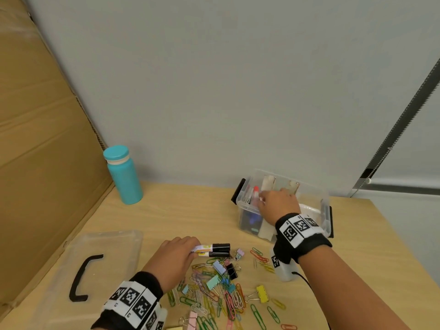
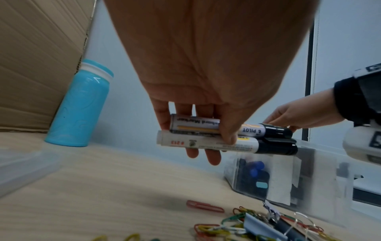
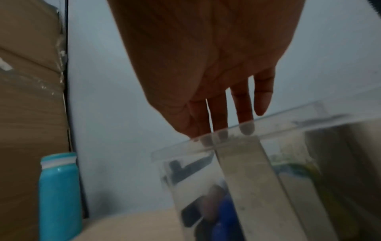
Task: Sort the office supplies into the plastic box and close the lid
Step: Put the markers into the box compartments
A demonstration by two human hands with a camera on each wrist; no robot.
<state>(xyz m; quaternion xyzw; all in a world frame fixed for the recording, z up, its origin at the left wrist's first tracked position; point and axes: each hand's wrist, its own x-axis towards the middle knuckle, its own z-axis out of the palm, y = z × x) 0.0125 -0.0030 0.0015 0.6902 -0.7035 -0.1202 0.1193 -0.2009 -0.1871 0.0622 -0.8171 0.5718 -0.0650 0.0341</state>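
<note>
My left hand (image 1: 194,251) grips two white markers with black caps (image 1: 214,250) side by side, just above the table and the heap of clips. In the left wrist view the thumb and fingers of that hand (image 2: 210,146) wrap the two markers (image 2: 181,143). The clear plastic box (image 1: 326,210) stands open at the back right, holding a red-capped item (image 1: 256,189) and dark things low down. My right hand (image 1: 264,198) hovers over its left part with straight fingers. In the right wrist view the right hand (image 3: 226,130) dips its fingertips behind the box rim (image 3: 181,148), holding nothing.
Coloured paper clips (image 1: 214,294) and binder clips (image 1: 262,294) lie scattered on the wooden table in front of me. The clear lid (image 1: 107,246) with a black handle (image 1: 81,277) lies at the left. A teal bottle (image 1: 123,175) stands by the cardboard sheet (image 1: 35,139).
</note>
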